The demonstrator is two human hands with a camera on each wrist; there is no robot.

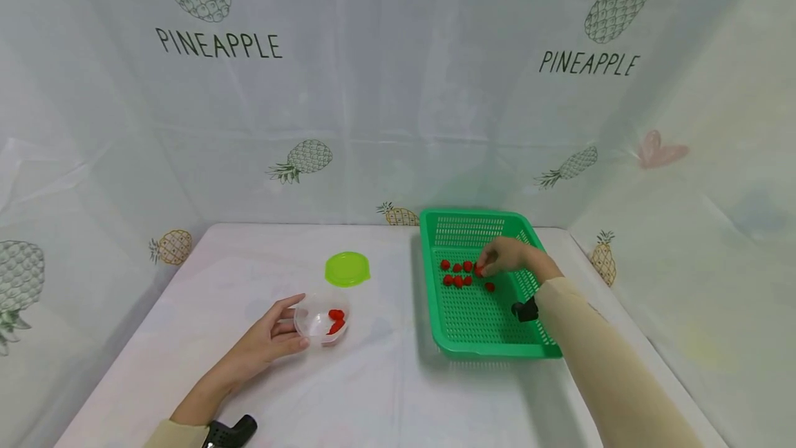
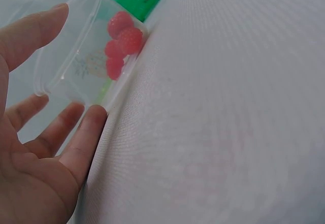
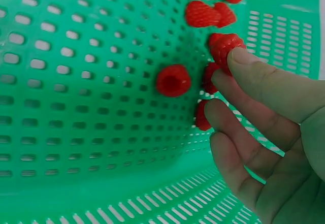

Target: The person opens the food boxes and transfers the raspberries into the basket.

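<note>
Backdrop: pineapple-print sheet [image 1: 398, 99], hanging behind and at the sides. Table [image 1: 385, 393]: pale cloth, carries everything below.

Green basket [image 1: 481, 323]: perforated, on the right half of the table.

Right hand [image 1: 508, 256]: over the basket floor. Thumb and index finger appear to pinch 1 red berry [image 3: 226, 50]; the other fingers are bent, with nothing visible in their grip. Left hand [image 1: 266, 339]: at the left side of the bowl, fingers and thumb spread round its wall in a light hold.

Clear bowl [image 1: 314, 327]: left half of the table, a few berries [image 1: 336, 314] at its right side; exact count unclear. Green lid [image 1: 347, 269]: flat on the table, just beyond the bowl.

Smallest: loose berries [image 1: 458, 281] in 2 rough rows, left of the right fingers. 1 stray berry [image 3: 173, 81] lies apart, just on the person's side of those fingertips.

Key relation: from the pinched berry, the bowl lies well to the left and somewhat nearer the person, across the basket's left wall. Left hand is nearer the bowl. Berry's long axis: cannot tell, thumb overlaps it.
</note>
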